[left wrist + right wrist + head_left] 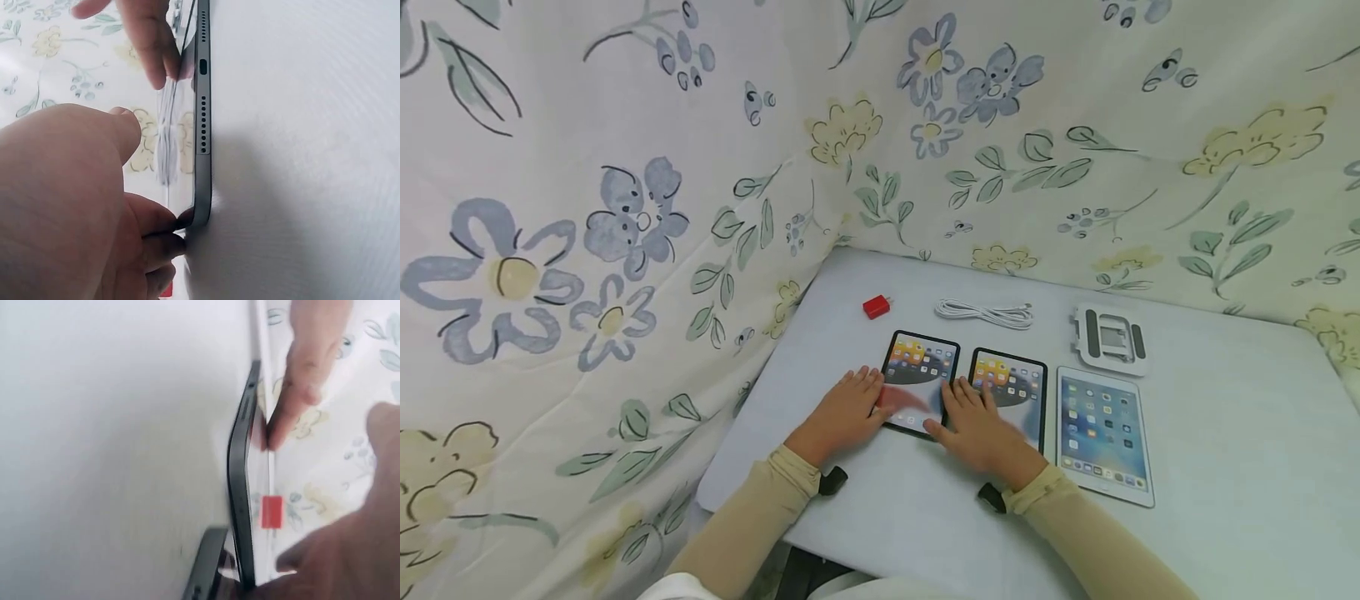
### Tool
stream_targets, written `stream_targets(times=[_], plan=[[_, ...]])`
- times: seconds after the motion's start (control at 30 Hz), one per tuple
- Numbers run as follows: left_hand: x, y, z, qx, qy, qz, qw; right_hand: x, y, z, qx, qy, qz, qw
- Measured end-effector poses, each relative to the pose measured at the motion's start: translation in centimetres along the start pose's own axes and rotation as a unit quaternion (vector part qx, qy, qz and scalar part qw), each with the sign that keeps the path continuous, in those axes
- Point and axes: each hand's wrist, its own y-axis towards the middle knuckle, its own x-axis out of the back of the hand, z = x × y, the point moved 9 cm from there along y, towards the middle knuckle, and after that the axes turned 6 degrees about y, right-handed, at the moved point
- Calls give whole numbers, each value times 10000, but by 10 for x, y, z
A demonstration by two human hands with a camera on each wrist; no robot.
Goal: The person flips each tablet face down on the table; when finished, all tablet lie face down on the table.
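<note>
A dark-edged tablet [919,371], its screen showing app icons, lies between the two hands. My left hand [844,412] touches its left edge with the fingers, the thumb reaching over the screen. On the opposite edge is my right hand [983,429], fingers fairly straight and thumb by the lower corner; its fingers also reach over the left side of a second dark-edged tablet [1018,375]. In the left wrist view, the first tablet's edge [203,125] shows a port and speaker holes. The right wrist view hides most of the right fingertips behind the hand.
A white tablet [1103,433] lies on the white table [1225,450] to the right. Behind the tablets are a red charger plug [876,307], a coiled white cable [983,313] and a white folded stand [1108,340]. Floral cloth [962,183] hangs along the back and left.
</note>
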Motion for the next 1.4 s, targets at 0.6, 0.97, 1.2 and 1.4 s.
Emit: stream_targets(times=[0.6, 0.97, 1.2, 1.4], plan=[[16, 11, -20, -466, -766, -351, 9954, 50, -13, 26, 908, 3052, -1019, 9424], [81, 1, 16, -209, -3534, -1780, 9181, 36, 11, 59, 989, 2524, 13, 9626], [45, 9, 51, 629, -2736, -1740, 9439, -3, 10, 31, 495, 1267, 117, 9906], [16, 17, 46, 711, -1753, -1373, 9723, -6, 10, 29, 414, 1162, 50, 9923]])
